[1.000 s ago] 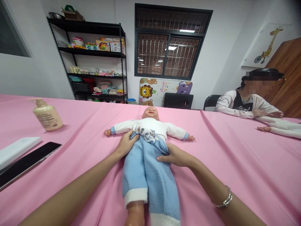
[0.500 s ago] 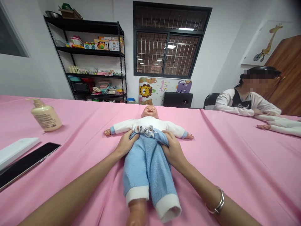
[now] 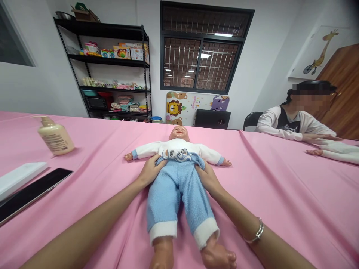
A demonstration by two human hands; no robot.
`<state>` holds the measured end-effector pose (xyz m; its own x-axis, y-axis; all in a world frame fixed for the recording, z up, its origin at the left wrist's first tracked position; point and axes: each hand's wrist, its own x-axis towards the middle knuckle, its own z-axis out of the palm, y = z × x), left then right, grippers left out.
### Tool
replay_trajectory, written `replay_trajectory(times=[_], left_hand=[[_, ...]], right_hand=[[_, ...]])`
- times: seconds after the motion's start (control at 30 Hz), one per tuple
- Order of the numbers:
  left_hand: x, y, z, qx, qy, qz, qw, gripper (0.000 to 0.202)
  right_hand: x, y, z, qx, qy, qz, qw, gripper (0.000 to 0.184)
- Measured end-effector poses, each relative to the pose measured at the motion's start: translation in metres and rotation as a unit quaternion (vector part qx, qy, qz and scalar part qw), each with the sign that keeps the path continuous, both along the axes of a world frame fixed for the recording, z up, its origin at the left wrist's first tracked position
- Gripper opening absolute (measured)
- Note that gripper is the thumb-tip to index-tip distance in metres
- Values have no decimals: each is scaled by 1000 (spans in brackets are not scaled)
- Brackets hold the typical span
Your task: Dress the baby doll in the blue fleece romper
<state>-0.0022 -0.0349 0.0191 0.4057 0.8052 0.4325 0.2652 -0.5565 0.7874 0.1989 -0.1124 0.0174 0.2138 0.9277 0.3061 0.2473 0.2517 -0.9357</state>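
A baby doll (image 3: 178, 149) lies on its back near the middle of the table (image 3: 280, 194). The left hand (image 3: 150, 172) and right hand (image 3: 208, 180) clamp its blue pants (image 3: 175, 198) at each side of the waist, holding them evenly.

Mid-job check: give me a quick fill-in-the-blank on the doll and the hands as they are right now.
The baby doll lies on its ____ on the pink cloth.
The left hand and right hand hold the waist of its trousers, which are ____.
A bangle is on the ____ wrist.

Missing words: back; blue; right.
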Motion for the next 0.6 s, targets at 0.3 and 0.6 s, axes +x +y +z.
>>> replay_trajectory(times=[0.3,0.6], left_hand=[[-1,7,8,-25,-50,18,998,30],[-26,15,21,-247,45,-113,961,33]], right_hand=[[33,14,-12,-64,32,17,997,37],[35,20,-18,-85,81,-45,992,32]])
